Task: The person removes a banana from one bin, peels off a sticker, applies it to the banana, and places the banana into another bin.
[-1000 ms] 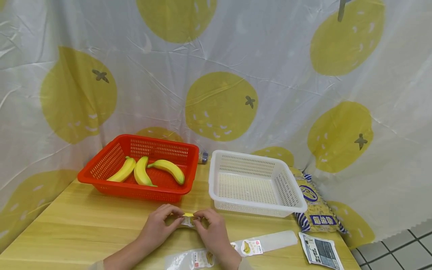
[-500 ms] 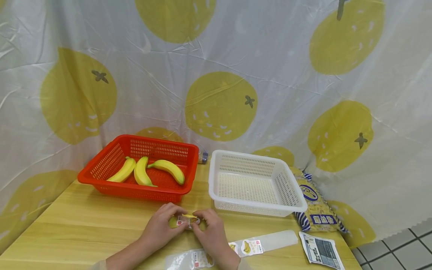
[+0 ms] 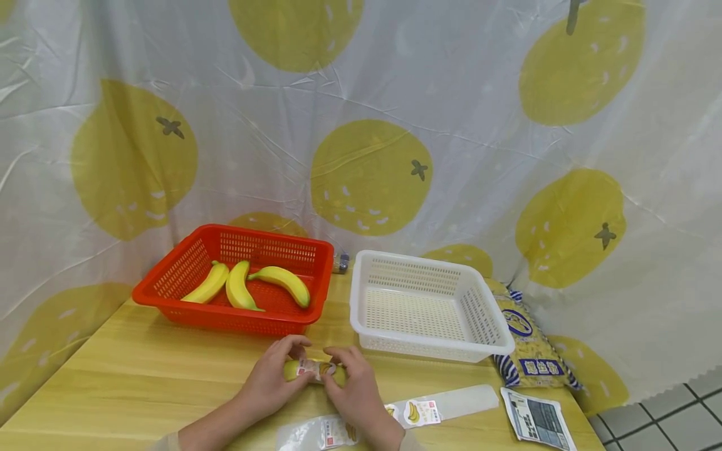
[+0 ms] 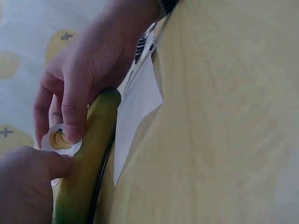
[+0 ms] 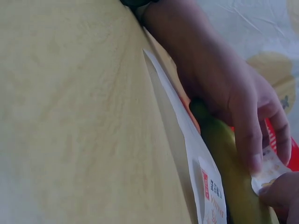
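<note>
A yellow banana [image 3: 290, 369] with greenish ends lies on the wooden table between both hands. Across its middle sits a white label [image 3: 312, 368] printed with bananas; part of the label's edge stands off the peel in the left wrist view. My left hand [image 3: 271, 379] grips the banana's left half, thumb on the near side and fingers arched over the far side. On the other half, my right hand [image 3: 356, 388] holds it likewise, its thumb [image 4: 58, 164] at the label's edge. Under the right forearm lies backing paper [image 3: 468, 401] bearing more banana labels.
Behind the left hand stands a red basket [image 3: 225, 316] with three bananas [image 3: 286, 285]. A white basket [image 3: 434, 348] is to its right. Further right are a yellow food bag [image 3: 530, 344] and a small white-and-blue packet [image 3: 538, 419]. A fruit-print curtain [image 3: 259, 156] hangs behind.
The label, earlier stretched between both hands' fingertips, now lies across the banana. The fingers have spread apart to the banana's far side. The baskets have not moved.
</note>
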`<control>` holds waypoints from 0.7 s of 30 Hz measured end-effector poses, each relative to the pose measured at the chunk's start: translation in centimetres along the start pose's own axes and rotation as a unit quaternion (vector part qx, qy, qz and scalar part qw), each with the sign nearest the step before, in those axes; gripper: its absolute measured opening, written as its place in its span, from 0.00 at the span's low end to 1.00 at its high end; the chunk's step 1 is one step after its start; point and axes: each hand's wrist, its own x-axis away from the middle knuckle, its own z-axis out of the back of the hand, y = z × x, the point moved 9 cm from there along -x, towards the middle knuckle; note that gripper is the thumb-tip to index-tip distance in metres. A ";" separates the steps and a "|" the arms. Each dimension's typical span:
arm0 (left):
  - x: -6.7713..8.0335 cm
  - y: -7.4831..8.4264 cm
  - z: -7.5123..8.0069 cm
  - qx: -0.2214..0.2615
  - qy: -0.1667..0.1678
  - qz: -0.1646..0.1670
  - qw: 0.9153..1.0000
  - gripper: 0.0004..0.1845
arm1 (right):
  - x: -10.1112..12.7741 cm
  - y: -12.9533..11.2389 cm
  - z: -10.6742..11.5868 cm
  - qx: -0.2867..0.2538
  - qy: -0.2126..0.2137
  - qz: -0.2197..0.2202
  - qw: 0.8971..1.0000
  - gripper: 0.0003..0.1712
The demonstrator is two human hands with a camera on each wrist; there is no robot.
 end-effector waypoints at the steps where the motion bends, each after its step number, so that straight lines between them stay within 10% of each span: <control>1: 0.0 0.0 0.0 0.010 -0.005 0.002 1.000 0.32 | 0.0 0.2 0.0 -0.006 -0.001 -0.006 1.000 0.27; 21: 0.8 1.5 0.6 0.026 0.011 -0.128 0.991 0.20 | 0.1 -0.2 0.5 -0.048 -0.001 0.014 0.999 0.14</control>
